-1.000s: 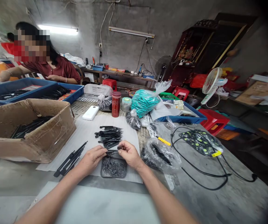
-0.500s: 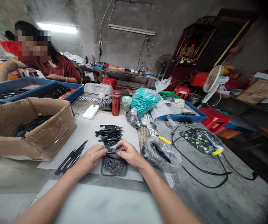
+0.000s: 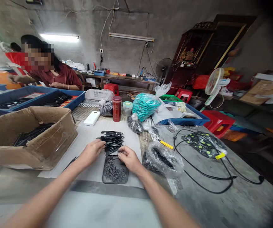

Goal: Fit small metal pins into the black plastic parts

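Note:
My left hand (image 3: 93,154) reaches to the left end of a pile of thin black rods (image 3: 112,141) with pointed tips, its fingers closed on the handle end of one rod. My right hand (image 3: 129,160) is pinched at the upper right corner of a small dark tray (image 3: 115,182); what lies between its fingertips is too small to make out. Loose small metal pins (image 3: 114,171) fill much of the tray. Behind my left forearm, a few more black rods (image 3: 70,161) show only in part. White sheeting (image 3: 89,129) lies under the pile and tray.
On the left stand a cardboard box (image 3: 55,139) of black rods and blue bins (image 3: 76,103). A power bank (image 3: 92,118), red flask (image 3: 117,109) and teal-filled bag (image 3: 144,107) stand behind. A clear bag (image 3: 165,158), yellow-handled tool (image 3: 166,144) and black cable (image 3: 205,174) lie right. A person (image 3: 60,76) sits beyond.
My hands have parted: the left has moved up and left to the pile's handle ends, while the right stays near the tray. More of the tray shows. The other person's arm has lifted.

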The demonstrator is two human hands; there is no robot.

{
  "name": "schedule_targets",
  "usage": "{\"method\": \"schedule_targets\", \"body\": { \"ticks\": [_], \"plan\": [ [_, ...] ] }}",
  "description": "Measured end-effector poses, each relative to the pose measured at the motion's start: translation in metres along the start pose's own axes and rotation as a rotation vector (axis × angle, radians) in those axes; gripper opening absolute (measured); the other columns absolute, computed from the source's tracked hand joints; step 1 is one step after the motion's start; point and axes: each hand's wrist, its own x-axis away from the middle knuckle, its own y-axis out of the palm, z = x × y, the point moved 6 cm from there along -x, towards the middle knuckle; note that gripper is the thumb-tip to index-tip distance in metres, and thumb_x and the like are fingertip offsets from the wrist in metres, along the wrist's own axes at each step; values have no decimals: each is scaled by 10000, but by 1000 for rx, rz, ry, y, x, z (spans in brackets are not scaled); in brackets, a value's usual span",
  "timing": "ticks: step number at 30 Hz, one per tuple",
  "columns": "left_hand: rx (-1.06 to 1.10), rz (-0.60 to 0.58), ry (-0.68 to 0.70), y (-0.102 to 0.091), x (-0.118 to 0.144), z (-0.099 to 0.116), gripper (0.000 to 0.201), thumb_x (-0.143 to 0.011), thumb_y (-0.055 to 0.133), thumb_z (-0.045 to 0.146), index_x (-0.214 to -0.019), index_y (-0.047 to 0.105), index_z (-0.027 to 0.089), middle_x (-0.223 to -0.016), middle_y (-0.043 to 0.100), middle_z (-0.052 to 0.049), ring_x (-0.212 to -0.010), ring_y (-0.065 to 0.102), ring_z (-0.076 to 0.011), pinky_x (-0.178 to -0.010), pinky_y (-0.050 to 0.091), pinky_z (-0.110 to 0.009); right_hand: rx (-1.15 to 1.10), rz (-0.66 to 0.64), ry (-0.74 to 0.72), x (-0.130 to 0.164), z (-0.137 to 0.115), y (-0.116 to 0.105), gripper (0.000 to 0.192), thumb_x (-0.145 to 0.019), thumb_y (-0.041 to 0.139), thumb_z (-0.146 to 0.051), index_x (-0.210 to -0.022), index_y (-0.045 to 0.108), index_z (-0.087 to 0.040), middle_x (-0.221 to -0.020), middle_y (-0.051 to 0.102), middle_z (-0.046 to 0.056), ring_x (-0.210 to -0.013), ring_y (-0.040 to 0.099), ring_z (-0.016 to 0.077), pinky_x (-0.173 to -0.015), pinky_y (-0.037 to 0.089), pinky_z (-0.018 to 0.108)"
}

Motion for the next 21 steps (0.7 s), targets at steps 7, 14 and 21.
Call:
{"method": "schedule_targets", "body": {
  "ticks": [7,14,21],
  "plan": [
    [-258,4,-21,20,-42,1,249,-796,376,214,-899,600,178,-827,633,-80,-821,548,-222,-701,416,-302,242,47,-77,6,-16,1,106,-708,506,-216,-776,573,-171,-601,491,-43,-540,406,80,-490,318,188],
    [-357,-8,-27,34,-53,-3,252,-800,379,287,-854,606,191,-806,604,-78,-794,543,-234,-642,413,-302,339,90,-51,2,-17,-3,98,-700,523,-216,-749,600,-182,-536,450,-58,-494,380,74,-459,299,184],
    [-204,42,-109,5,-24,-18,245,-807,368,287,-875,573,173,-869,594,-61,-842,545,-187,-755,409,-263,271,70,-145,5,-19,-3,115,-720,470,-216,-738,574,-170,-634,508,-31,-577,427,95,-551,345,205]
  ]
}}
